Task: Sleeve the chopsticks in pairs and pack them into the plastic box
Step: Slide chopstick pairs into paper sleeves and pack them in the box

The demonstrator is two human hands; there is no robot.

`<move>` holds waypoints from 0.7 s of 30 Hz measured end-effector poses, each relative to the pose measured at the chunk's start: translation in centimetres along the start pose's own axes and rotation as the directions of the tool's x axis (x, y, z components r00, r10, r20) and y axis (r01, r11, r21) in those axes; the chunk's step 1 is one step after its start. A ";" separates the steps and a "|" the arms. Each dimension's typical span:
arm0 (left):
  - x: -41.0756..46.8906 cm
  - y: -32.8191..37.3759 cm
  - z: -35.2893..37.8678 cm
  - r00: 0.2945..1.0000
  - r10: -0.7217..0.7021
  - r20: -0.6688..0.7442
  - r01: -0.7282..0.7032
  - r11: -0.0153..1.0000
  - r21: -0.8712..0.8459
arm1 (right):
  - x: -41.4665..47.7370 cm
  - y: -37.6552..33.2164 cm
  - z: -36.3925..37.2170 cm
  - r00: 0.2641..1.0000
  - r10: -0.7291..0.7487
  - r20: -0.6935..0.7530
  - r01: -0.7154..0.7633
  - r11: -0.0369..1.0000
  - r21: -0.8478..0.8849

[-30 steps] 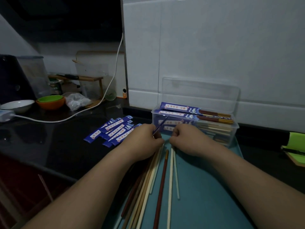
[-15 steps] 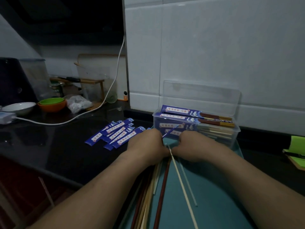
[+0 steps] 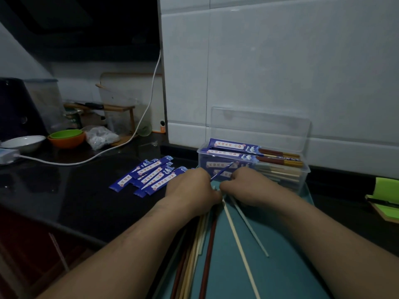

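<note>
My left hand [image 3: 190,188] and my right hand [image 3: 244,186] meet, knuckles up, in front of the clear plastic box [image 3: 303,176]. A blue paper sleeve [image 3: 222,171] sticks up edge-on between them, gripped by the left hand. Two pale chopsticks, a cream one [image 3: 237,244] and a grey-blue one [image 3: 251,230], run from under the right hand's fingers toward me; their tips are hidden by the hands. The box holds several sleeved pairs [image 3: 235,147]. Loose chopsticks [image 3: 199,244] lie under my left wrist.
Several empty blue sleeves [image 3: 151,175] lie on the black counter left of my hands. A teal mat [image 3: 280,266] lies under the chopsticks. The box's lid [image 3: 259,126] leans on the tiled wall. A white cable [image 3: 64,162], bowls [image 3: 67,138] and a green notepad [image 3: 386,197] sit aside.
My hands have drawn together. The two pale chopsticks left the mat's pile, swung rightward, and their far ends now sit between my hands at the sleeve.
</note>
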State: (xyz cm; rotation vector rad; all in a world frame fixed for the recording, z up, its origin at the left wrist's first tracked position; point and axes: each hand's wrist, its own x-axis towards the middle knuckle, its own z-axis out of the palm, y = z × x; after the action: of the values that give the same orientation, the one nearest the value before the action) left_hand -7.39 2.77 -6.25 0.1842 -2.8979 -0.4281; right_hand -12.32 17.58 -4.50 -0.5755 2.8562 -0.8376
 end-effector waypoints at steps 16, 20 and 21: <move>0.5 0.4 0.9 0.998 0.055 0.036 -0.054 0.998 -0.038 | 0.3 0.6 0.5 1.000 0.005 0.008 -0.006 0.993 0.117; 0.8 0.3 1.3 1.000 -0.007 0.008 0.008 0.997 -0.080 | 0.4 0.6 0.4 0.999 0.029 0.022 -0.032 0.993 0.117; 0.9 0.2 1.2 1.000 -0.026 0.007 0.027 0.994 -0.102 | 0.5 0.6 0.4 0.999 0.037 0.029 -0.040 0.992 0.123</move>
State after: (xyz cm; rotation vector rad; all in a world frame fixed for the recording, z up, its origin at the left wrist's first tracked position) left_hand -8.51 3.20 -7.14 0.2059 -2.8736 -0.5805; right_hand -12.87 17.71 -5.16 -0.5107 2.7578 -0.9840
